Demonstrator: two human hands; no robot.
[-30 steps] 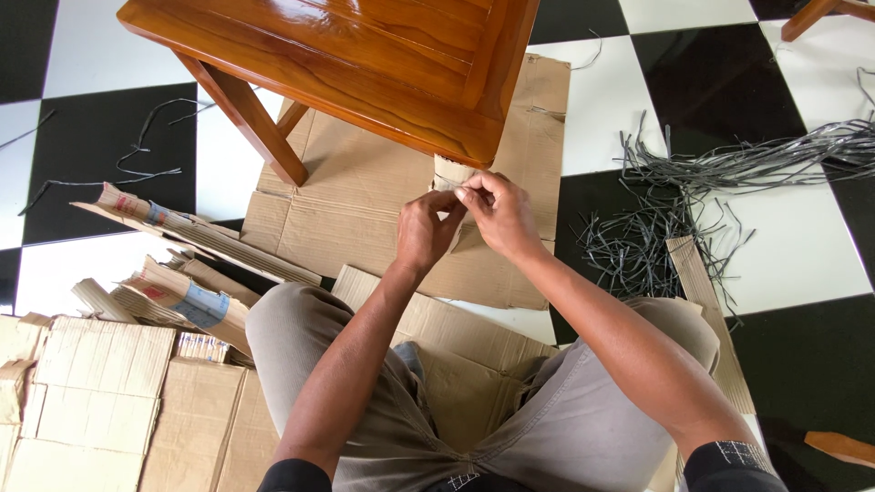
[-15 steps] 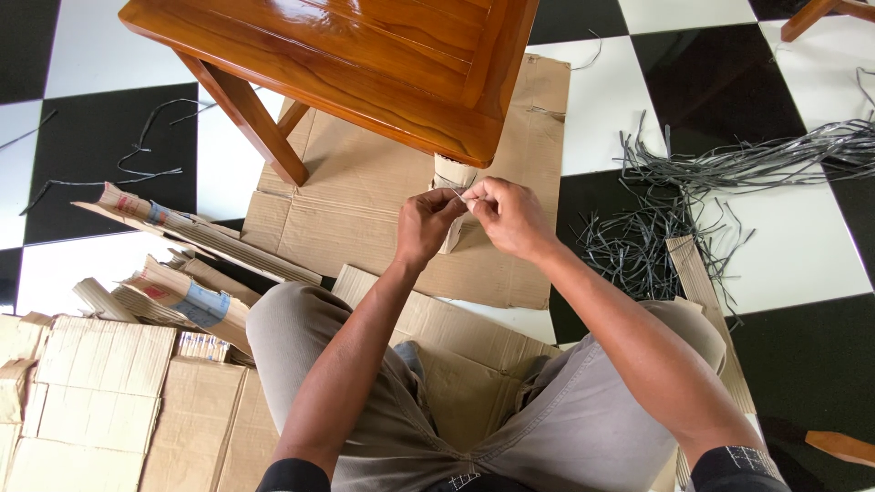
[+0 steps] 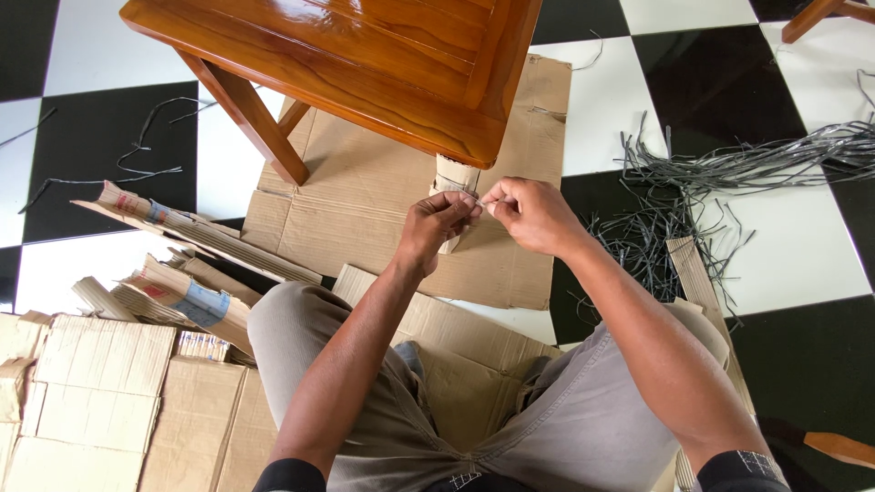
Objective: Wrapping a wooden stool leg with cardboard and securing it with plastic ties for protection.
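Cardboard wrap [image 3: 453,175] is standing upright around the near leg of the wooden table [image 3: 365,64], its long axis running vertically, just beyond both hands. Left hand [image 3: 437,228] is pressing against the wrap's lower part, fingers curled shut. Right hand [image 3: 533,214] is sitting just to its right, pinching something thin, too small to identify. Corrugated and tan, the wrap is resting on a flattened cardboard sheet [image 3: 365,210]; grey strapping strips [image 3: 693,191] are lying well off to the right.

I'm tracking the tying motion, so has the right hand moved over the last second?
Yes. The right hand has shifted rightward, away from the cardboard-wrapped table leg, while the left hand stays by it.
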